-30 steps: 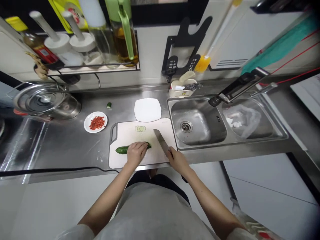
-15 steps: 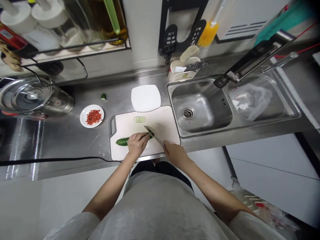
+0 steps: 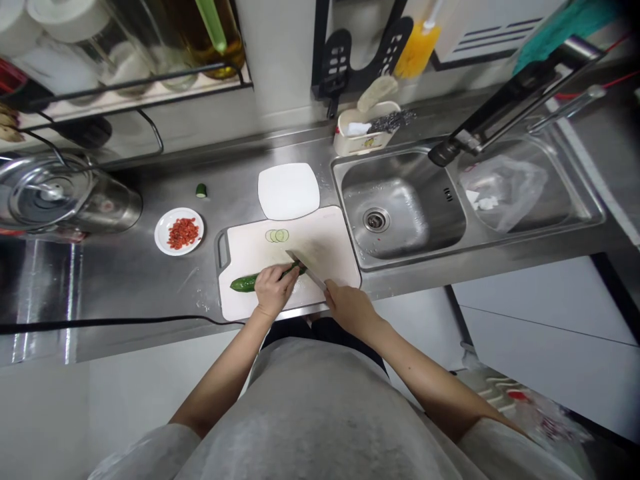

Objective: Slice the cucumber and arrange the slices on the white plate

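A green cucumber [image 3: 243, 283] lies on the pale cutting board [image 3: 245, 250], with my left hand [image 3: 273, 288] closed around its middle. My right hand [image 3: 349, 305] grips the handle of a kitchen knife [image 3: 311, 272]. The blade slants across the cucumber's right end, just beyond my left fingertips; whether it has cut in, I cannot tell. Several thin cucumber slices [image 3: 277, 235] overlap near the board's far edge. Touching that edge is a white square plate [image 3: 289, 191]. A cut cucumber end [image 3: 201, 191] rests on the steel counter to the left.
A small white plate [image 3: 159, 235] of red pieces sits left of the board. Further left stands a lidded steel pot [image 3: 113, 208]. The sink [image 3: 400, 200] adjoins the board's right side, under a black tap [image 3: 483, 123]. A cable [image 3: 125, 321] runs along the counter's front edge.
The view has shifted slightly, so the counter things appear a little higher and further left. Both hands keep their grip on the cucumber and the knife, with hardly any movement.
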{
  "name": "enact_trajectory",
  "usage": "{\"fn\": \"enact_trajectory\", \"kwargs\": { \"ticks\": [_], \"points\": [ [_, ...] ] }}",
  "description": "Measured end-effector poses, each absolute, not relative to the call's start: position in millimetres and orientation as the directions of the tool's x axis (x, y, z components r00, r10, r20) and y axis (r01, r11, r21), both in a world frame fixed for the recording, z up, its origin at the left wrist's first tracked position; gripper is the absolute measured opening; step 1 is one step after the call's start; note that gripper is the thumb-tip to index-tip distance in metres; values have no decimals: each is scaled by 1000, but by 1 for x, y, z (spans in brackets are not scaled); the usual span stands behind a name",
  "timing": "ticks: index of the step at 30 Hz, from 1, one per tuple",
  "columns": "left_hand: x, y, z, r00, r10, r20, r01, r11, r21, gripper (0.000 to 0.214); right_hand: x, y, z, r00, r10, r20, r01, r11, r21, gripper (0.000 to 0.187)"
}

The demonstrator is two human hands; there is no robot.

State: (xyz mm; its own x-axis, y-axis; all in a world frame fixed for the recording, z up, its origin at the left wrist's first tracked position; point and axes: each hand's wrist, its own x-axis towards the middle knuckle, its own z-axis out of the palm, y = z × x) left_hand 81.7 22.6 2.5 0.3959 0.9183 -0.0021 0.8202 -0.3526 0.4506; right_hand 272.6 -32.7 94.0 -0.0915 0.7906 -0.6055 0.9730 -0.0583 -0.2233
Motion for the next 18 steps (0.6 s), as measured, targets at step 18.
{"fn": "enact_trajectory", "kwargs": {
  "ticks": [18],
  "points": [
    [81,20,2,423,905,44,813,-401,422,26,264,-34,92,-114,743,-659,978,-31,-205,23]
  ]
}}
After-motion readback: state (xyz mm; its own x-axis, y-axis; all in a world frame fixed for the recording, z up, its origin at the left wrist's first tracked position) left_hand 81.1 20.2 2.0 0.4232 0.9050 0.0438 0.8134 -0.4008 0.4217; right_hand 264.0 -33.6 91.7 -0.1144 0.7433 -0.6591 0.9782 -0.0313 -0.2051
